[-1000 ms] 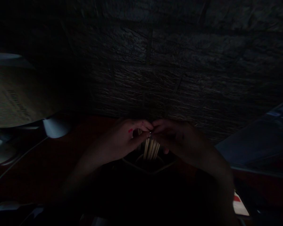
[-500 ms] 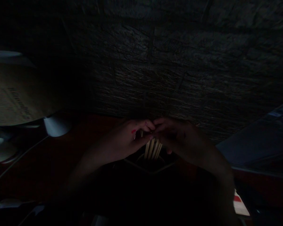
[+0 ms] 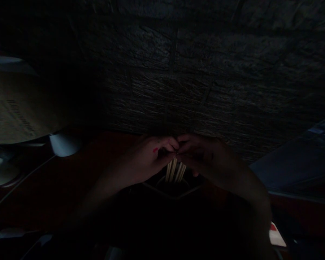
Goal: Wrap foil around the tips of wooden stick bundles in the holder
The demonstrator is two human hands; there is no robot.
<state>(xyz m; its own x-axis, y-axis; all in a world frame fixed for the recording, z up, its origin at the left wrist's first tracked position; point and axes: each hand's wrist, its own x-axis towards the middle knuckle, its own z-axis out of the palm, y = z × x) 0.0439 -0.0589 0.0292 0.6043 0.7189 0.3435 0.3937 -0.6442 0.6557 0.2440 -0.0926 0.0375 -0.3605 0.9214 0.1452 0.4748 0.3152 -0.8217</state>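
Under very dim light, my left hand (image 3: 148, 159) and my right hand (image 3: 206, 157) meet fingertip to fingertip. Both are closed in a pinch on something tiny between them, too small and dark to name. A red mark shows on the left hand near the thumb. Directly below the fingertips, several pale thin sticks (image 3: 175, 171) stand upright in a dark container (image 3: 176, 197). Its light rim line shows faintly. The fingers hide the tops of the sticks, and I cannot tell whether they touch them.
A rough stone-block wall (image 3: 151, 83) rises behind the hands. On the left are a brown printed bag or sack (image 3: 18, 108), a white cone-shaped object (image 3: 65, 144) and a pale cable (image 3: 18, 184) on the reddish table (image 3: 97, 155). A grey-blue panel (image 3: 298, 159) stands at right.
Both hands have shifted slightly right in the picture and stay pinched together. Their fingertips have moved a little; a small glint between them has become fainter.
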